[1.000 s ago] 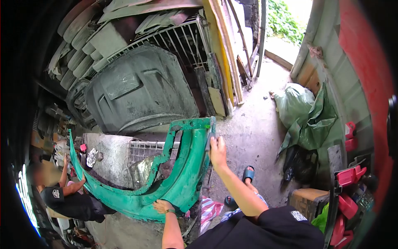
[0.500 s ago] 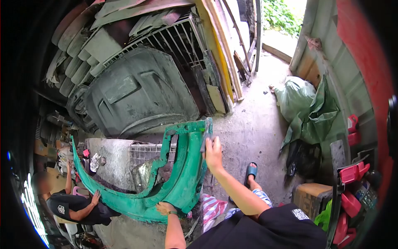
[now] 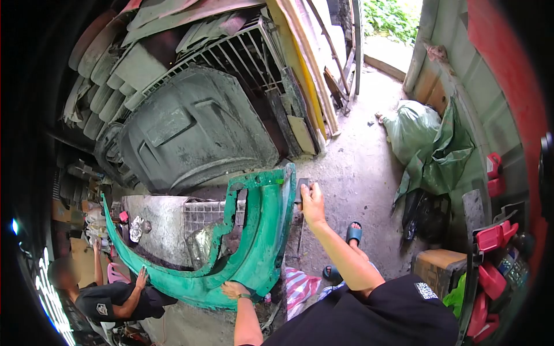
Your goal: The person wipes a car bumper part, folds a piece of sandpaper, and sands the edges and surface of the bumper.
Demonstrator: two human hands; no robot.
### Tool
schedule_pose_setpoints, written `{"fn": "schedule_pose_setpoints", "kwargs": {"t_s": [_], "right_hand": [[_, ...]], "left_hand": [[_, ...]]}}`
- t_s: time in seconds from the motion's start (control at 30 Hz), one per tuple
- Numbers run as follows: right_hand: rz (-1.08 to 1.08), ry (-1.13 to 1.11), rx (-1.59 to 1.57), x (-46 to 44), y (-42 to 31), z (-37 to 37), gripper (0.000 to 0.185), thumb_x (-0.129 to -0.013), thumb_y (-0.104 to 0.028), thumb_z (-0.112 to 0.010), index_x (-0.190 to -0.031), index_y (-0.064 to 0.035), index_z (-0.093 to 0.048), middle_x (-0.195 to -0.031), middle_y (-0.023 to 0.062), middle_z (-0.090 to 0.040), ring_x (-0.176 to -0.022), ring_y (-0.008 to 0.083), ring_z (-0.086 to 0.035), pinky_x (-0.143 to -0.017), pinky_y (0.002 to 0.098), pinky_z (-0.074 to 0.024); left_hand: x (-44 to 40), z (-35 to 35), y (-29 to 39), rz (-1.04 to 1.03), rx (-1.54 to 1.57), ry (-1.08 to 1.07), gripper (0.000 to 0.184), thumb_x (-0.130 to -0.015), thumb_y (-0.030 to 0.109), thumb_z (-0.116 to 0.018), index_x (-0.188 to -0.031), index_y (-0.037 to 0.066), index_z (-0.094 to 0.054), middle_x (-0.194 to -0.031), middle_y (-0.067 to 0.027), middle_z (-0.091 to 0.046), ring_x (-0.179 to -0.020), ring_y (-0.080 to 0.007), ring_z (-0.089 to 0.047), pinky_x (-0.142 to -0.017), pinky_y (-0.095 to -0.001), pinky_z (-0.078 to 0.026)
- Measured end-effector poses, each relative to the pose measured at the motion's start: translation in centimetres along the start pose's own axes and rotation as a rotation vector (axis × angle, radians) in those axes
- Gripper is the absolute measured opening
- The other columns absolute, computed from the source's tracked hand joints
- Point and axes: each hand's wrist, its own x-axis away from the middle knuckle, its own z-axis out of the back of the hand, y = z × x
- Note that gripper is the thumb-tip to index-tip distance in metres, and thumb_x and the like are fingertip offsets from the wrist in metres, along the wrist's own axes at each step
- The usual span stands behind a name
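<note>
A large green curved panel with a jagged inner edge lies across a low support. My left hand rests on its lower part, fingers bent against the green surface; whether they grip its edge I cannot tell. To the right of the panel's upper end, my right hand is closed round a small dark flat block. A narrow gap shows between that block and the panel. At the far left, a co-worker in a dark shirt has a hand on the panel's outer side.
A dark hood leans against a white rack. Green bags and a black bag lie on the right of the floor, near a brown box and red plastic parts. A striped bag is beside my legs.
My right hand has shifted off the panel's edge to the right with the block. My left hand stays on the panel. The co-worker's near hand has moved along the panel's side.
</note>
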Motion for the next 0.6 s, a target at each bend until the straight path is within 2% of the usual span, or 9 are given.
{"fn": "schedule_pose_setpoints", "kwargs": {"t_s": [0.07,0.2,0.23,0.27,0.37,0.5,0.6], "right_hand": [[-0.012,-0.016,-0.043,-0.1,-0.4,-1.3,0.019,-0.096,-0.022,-0.052,-0.087,-0.0052,-0.047,-0.063,0.0027,-0.052,-0.043,0.0093,-0.047,-0.038,0.0254,-0.0362],[-0.001,-0.044,-0.129,4.6,-2.0,-3.3,0.018,-0.097,-0.021,-0.051,-0.087,-0.0064,-0.047,-0.064,0.0014,-0.05,-0.043,0.0094,-0.047,-0.038,0.0254,-0.0356],[-0.011,-0.106,-0.14,4.7,-1.7,-3.0,0.023,-0.098,-0.021,-0.049,-0.085,-0.0049,-0.04,-0.063,0.0034,-0.049,-0.043,0.0116,-0.047,-0.038,0.0278,-0.0382],[-0.013,-0.105,-0.14,3.9,-1.6,-3.2,0.023,-0.098,-0.021,-0.049,-0.085,-0.0049,-0.04,-0.063,0.0034,-0.049,-0.043,0.0116,-0.047,-0.038,0.0278,-0.0382],[0.071,0.049,-0.07,0.7,-0.4,-4.2,0.02,-0.098,-0.019,-0.047,-0.088,-0.0045,-0.038,-0.063,0.0037,-0.049,-0.042,0.0109,-0.047,-0.038,0.0277,-0.0385],[0.045,-0.032,-0.07,5.4,-2.6,-3.9,0.019,-0.098,-0.019,-0.048,-0.086,-0.0058,-0.041,-0.063,0.0017,-0.048,-0.043,0.0102,-0.047,-0.038,0.0262,-0.0387],[0.102,0.066,-0.01,2.3,-1.6,-4.3,0.018,-0.098,-0.019,-0.048,-0.089,-0.0065,-0.039,-0.063,0.0019,-0.048,-0.042,0.0106,-0.047,-0.037,0.0261,-0.039]], "left_hand": [[0.1,-0.2,-0.3,-0.02,-0.021,0.032,0.056,-0.1,0.041,-0.02,-0.144,0.008,-0.032,-0.151,-0.008,-0.03,-0.142,-0.0298,-0.017,-0.114,-0.0507,-0.012],[-0.1,-0.6,-0.3,-0.056,0.015,0.073,0.057,-0.1,0.042,-0.02,-0.144,0.008,-0.032,-0.151,-0.0082,-0.031,-0.142,-0.0295,-0.017,-0.114,-0.0504,-0.012],[-0.1,-0.5,-0.1,-0.034,0.029,0.06,0.057,-0.099,0.042,-0.02,-0.143,0.008,-0.033,-0.15,-0.0086,-0.032,-0.142,-0.0296,-0.018,-0.114,-0.0503,-0.013],[0.0,-0.4,-0.1,-0.011,0.037,0.045,0.057,-0.099,0.042,-0.02,-0.143,0.008,-0.034,-0.15,-0.0089,-0.032,-0.142,-0.0297,-0.018,-0.114,-0.0501,-0.013],[-0.6,-0.9,-0.9,-0.025,0.006,0.068,0.057,-0.099,0.042,-0.019,-0.142,0.008,-0.036,-0.148,-0.0098,-0.034,-0.141,-0.0302,-0.02,-0.113,-0.0509,-0.013],[0.4,0.6,0.8,-0.012,-0.008,-0.019,0.056,-0.1,0.04,-0.02,-0.142,0.006,-0.035,-0.15,-0.0128,-0.03,-0.142,-0.0322,-0.018,-0.112,-0.0522,-0.015],[-0.2,0.2,-0.2,-0.013,-0.054,0.013,0.056,-0.1,0.039,-0.021,-0.141,0.005,-0.035,-0.15,-0.0134,-0.031,-0.141,-0.0325,-0.019,-0.112,-0.0526,-0.016]]}}
